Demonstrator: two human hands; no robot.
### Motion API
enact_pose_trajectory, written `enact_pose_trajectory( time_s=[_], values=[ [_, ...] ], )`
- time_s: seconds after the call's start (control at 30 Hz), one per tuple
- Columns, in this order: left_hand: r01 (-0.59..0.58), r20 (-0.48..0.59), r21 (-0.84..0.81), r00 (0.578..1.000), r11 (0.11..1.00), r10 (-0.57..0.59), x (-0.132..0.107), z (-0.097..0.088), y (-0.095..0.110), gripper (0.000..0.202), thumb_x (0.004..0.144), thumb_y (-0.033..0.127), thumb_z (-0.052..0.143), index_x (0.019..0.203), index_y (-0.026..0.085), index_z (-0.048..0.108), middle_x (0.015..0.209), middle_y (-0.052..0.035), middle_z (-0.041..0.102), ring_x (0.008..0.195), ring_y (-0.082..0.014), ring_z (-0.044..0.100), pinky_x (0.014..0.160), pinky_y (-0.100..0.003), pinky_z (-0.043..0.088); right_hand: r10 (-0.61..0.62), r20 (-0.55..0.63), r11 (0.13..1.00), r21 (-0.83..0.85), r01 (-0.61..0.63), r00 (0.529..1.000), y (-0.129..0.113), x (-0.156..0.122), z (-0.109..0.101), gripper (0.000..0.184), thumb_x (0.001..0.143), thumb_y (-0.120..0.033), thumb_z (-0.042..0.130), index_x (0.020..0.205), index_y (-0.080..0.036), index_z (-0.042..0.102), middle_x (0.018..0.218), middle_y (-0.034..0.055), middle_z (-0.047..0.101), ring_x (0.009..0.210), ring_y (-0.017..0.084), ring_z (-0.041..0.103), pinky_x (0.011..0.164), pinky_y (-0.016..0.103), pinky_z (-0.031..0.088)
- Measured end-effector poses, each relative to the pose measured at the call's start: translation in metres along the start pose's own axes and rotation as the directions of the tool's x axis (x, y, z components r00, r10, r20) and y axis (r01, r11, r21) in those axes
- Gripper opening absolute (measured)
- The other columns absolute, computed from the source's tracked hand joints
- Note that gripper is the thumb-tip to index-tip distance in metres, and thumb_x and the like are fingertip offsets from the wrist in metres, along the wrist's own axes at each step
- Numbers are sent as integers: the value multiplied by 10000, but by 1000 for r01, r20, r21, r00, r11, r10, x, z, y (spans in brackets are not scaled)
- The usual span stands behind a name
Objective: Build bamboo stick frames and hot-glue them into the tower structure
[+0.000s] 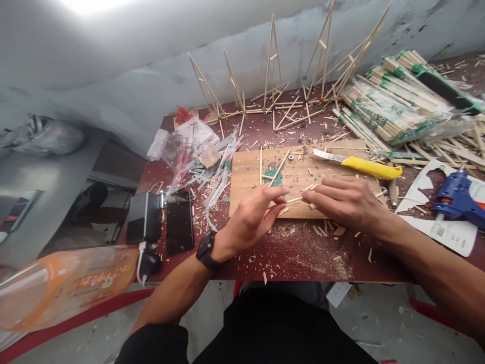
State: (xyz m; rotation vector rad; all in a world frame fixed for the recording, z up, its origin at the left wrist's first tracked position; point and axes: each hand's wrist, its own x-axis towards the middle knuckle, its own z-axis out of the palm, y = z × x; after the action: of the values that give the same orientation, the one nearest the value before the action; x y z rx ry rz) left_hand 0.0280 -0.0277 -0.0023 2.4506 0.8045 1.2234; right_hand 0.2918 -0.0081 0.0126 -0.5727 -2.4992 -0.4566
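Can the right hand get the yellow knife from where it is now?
Probably yes. The yellow knife lies just beyond the right hand, and nothing seems to cover its handle. The bare blade points away to the left.

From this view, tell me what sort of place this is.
Probably a makeshift craft workspace: a glue gun and a knife lie on a table littered with wood shavings, and stick frames stand at its far side.

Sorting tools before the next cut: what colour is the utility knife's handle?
The knife handle is yellow, showing best in the head view.
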Motion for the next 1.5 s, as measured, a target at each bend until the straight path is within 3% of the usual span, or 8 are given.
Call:
enact_pose_trajectory(
  time_s=[0.13,0.23,0.3,0.4,0.53,0.87,1.2,1.5],
  values=[
    [89,-64,-33,994,996,-91,3,-8,-6,371,1099,282,660,1427,217,500,997,-3,785,896,-140,815,870,-303,688,23,4,1000,2,-23,1000,7,-1,1,220,1081,-88,556,924,-153,694,695,8,663,619,154,579,586,308,441],
    [276,-232,91,940,957,-249,5,-18,-23,350,1114,355,631,1410,228,494,932,17,781,860,-154,799,871,-349,665,132,-69,991,20,-131,989,16,-7,2,171,1054,-104,623,911,-171,687,686,8,674,631,155,609,604,297,471],
    [386,-252,195,908,902,-335,4,-21,-35,468,1071,437,681,1429,217,477,1008,-26,800,900,-197,781,909,-424,635,240,-141,970,75,-231,960,23,-12,2,114,1027,-118,678,935,-186,691,741,23,730,638,156,643,617,295,500],
    [455,-152,318,890,831,-430,3,-17,-42,765,958,592,775,1516,198,429,1156,-98,799,1015,-279,753,968,-526,569,399,-199,914,161,-372,895,29,-20,2,87,1007,-138,711,965,-213,702,823,34,789,577,150,629,567,311,484],
    [459,0,428,862,779,-507,5,-5,-34,920,896,599,842,1595,208,387,1215,-115,784,1134,-340,696,970,-527,506,468,-200,878,214,-428,861,30,-21,3,90,991,-148,725,953,-228,714,779,21,776,565,159,627,528,321,456],
    [387,-128,400,921,831,-368,-3,-13,-58,785,826,122,757,1545,251,470,1026,-50,789,963,-298,691,924,-502,476,509,-121,838,295,-459,852,29,-24,7,76,1006,-234,712,938,-258,734,781,5,775,607,171,676,575,335,540],
    [377,-126,399,925,836,-358,-4,-10,-75,807,850,136,839,1552,254,459,1059,-62,816,995,-305,746,945,-543,537,467,-160,861,304,-407,869,27,-21,8,93,999,-189,718,929,-244,692,712,-8,704,568,146,613,537,303,480],
    [269,-98,324,963,907,-250,2,-37,-86,767,939,169,795,1580,279,390,1179,-82,805,1067,-263,773,1099,-537,549,496,-139,843,312,-437,857,29,-22,5,96,997,-214,732,920,-254,690,727,-9,727,544,137,604,509,305,463]
  ],
)
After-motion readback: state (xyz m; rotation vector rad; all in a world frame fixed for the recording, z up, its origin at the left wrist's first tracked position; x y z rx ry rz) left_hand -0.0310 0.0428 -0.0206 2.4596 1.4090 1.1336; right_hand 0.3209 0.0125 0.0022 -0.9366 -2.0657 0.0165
